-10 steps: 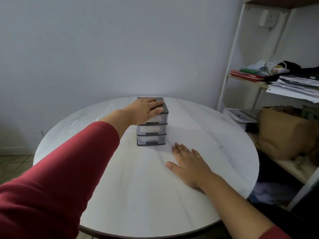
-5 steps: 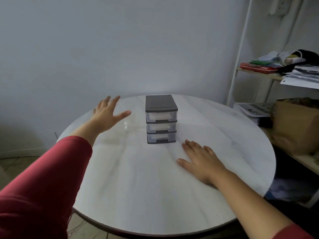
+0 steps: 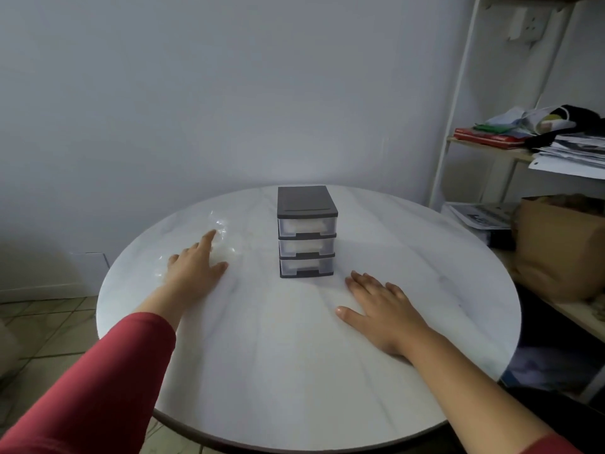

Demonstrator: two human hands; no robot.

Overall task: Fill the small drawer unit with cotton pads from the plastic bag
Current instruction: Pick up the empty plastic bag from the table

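Fingers (image 3: 368, 285) lie flat on round marble table (image 3: 278, 371) near shelving (image 3: 456, 93).

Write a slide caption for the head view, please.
Left hand touches plastic bag beside drawer unit; right hand flat on table.

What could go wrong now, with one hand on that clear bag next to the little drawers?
The plastic bag under the left hand is crumpled and nearly invisible on the pale table, so a grab might slip or spill its contents. The drawer unit stands free and narrow, drawers shut; the right hand lies flat on the table, not bracing it, so tugging a drawer could tip it.
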